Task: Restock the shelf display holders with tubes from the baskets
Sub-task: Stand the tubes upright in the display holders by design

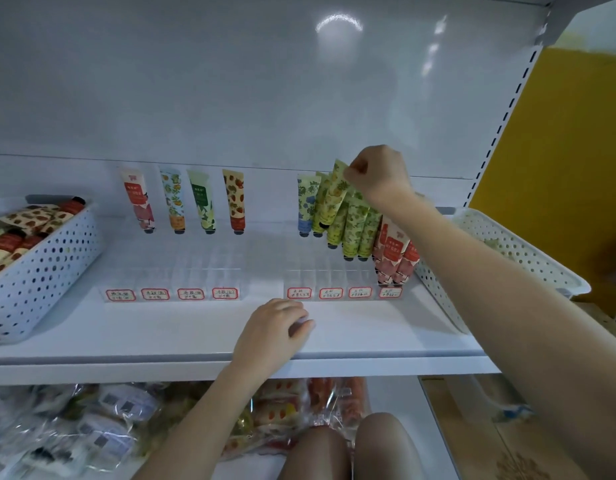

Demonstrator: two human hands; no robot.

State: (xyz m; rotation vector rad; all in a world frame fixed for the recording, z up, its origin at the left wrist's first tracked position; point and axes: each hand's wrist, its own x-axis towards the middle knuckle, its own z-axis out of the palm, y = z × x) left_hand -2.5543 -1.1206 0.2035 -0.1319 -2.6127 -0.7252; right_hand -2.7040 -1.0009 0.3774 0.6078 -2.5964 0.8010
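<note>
**A:** Which step is in hand here?

**B:** A placing step, I'd say. The right hand (376, 174) pinches the crimped top end of a yellow-green tube (336, 188). The tube hangs cap downward over the back rows of the right holder (329, 271), among the green tubes (355, 226) standing there. Whether its cap has reached the slot floor I cannot tell, because other tubes hide it.

**A:** And the other hand?

**B:** The left hand (275, 327) lies on the shelf (195, 334) just in front of that holder's labelled edge. Its fingers are loosely curled and hold nothing.

**A:** How full is that holder?

**B:** A blue tube (306, 206) stands at the back of its leftmost lane, with greens in the middle lanes. Pink tubes (393, 258) fill the lane nearest the right basket (500, 251), which sits just beside the holder's right end. The front slots of the other three lanes look unfilled.

**A:** So what does the next move call for?

**B:** My guess is to ease the tube straight down until it stands, then let go without tipping its neighbours, then fetch another. The right basket shows only something pale inside. The left basket (40, 271) sits well to the left of the right holder, beyond the left holder (171, 271), and holds plenty of tubes.
</note>
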